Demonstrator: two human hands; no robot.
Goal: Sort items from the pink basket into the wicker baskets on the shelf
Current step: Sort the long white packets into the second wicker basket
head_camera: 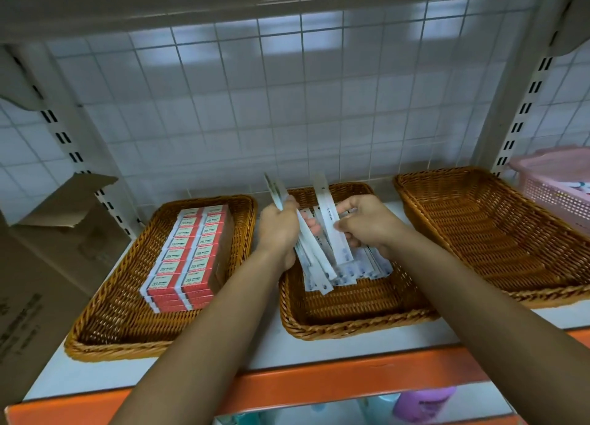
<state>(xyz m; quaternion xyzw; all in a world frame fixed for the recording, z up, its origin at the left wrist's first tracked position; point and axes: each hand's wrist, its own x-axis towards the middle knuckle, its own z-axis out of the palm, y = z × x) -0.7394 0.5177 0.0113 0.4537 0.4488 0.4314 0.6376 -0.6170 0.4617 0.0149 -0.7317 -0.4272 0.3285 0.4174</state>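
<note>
Three baskets: you are working at a wicker row on the shelf (pixel 319 354), with the left basket (pixel 111 351), middle basket (pixel 335 322) and right basket (pixel 479 233) sitting side by side.
Left contents: red-and-white boxes (pixel 188 255) are lying in two neat stacked columns.
Middle contents: long white strips (pixel 360 269) are lying flat toward the back wall.
Right contents: only the woven bottom is showing.
Source: the pink basket (pixel 549 198) is standing at the far right, just beside the right basket and cut by the frame edge. Something pale is showing inside, too little to name.
Grip, left: your left hand (pixel 277 230) is curling its fingers round a bundle (pixel 314 265) of strips, tilted over the middle basket.
Grip, right: your right hand (pixel 364 223) is pinching one strip (pixel 329 220) between thumb and fingertips. It is standing steeply, with its lower end down among the strips in the basket.
Progress: you are probably past the midpoint, with the boxes sorted and the strips going in.
Remaining: the held strips are waiting to be laid flat, and whatever is lying in the pink basket is likely heading for the right basket.
</note>
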